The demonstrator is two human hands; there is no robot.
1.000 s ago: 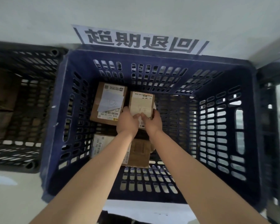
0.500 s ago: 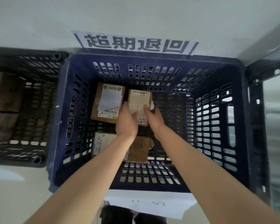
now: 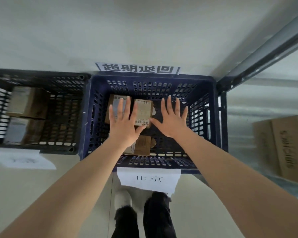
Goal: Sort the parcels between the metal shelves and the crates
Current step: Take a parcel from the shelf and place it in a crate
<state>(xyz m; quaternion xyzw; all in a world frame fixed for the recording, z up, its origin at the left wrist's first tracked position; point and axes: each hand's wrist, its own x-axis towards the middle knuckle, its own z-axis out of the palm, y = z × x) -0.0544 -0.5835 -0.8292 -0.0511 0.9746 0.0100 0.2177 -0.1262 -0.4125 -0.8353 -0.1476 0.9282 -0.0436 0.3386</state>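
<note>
Blue crate (image 3: 96, 117) holding cardboard parcels (image 3: 143, 110), left hand (image 3: 124, 126) and right hand (image 3: 172, 121) spread flat over the crate, fingers (image 3: 122, 109) straight, grasping nothing

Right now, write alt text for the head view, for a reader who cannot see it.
The left hand and right hand hover open, fingers spread, over cardboard parcels in a blue crate. A black crate holding more parcels stands to its left; a metal shelf with a box to its right.
</note>
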